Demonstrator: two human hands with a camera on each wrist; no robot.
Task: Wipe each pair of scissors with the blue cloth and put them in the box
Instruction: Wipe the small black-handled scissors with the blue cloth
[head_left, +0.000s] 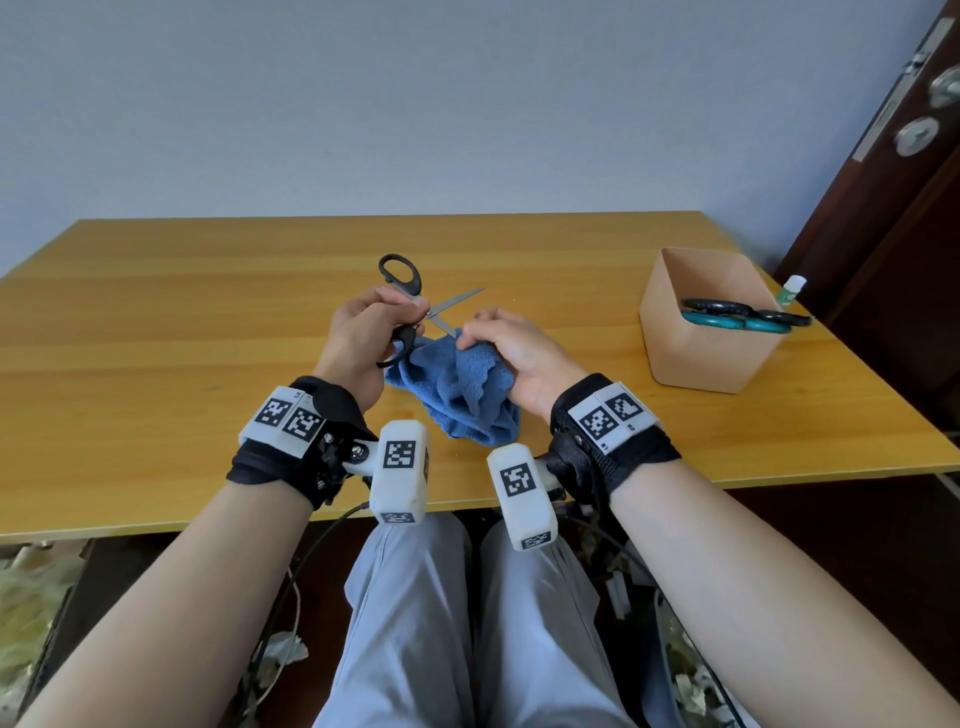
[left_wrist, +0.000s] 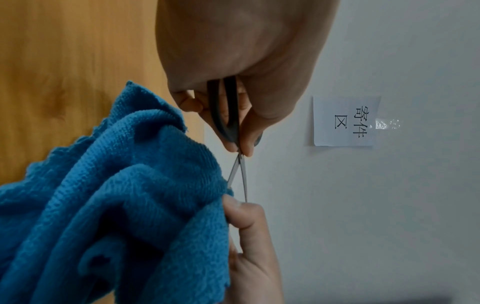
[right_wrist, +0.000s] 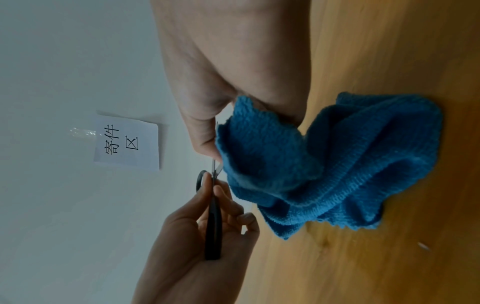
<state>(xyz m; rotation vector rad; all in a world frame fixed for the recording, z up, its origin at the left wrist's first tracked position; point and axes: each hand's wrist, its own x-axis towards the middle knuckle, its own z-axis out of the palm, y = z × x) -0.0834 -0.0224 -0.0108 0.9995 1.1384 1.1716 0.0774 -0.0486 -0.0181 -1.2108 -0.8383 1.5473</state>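
**Wiping the open blades of the black pair**

The black scissors (head_left: 410, 306) are held up over the middle of the counter (head_left: 156, 364), blades spread apart, one handle loop pointing up and away, the other down toward the cloth. The left hand (head_left: 358, 338) grips them at the handles, fingers curled around the lower loop and pinching close to the pivot. The blue cloth (head_left: 457, 389) hangs bunched from the right hand (head_left: 514, 353), whose fingers pinch a fold of it around the lower blade; the rest of the cloth trails down and rests on the counter. The upper blade sticks out bare to the right.

The step in hand looks like the wipe itself, one blade at a time. Next the cloth likely needs drawing along the blade toward its tip, then moving to the bare blade, with fingers kept behind the edge.

The box (head_left: 670, 332) stands well apart at the right of the counter and already holds teal-handled scissors (head_left: 737, 323) and a dark-handled pair (head_left: 727, 306). Closing the blades before the carry would seem wise. A small white bottle (head_left: 793, 288) stands just behind the box.
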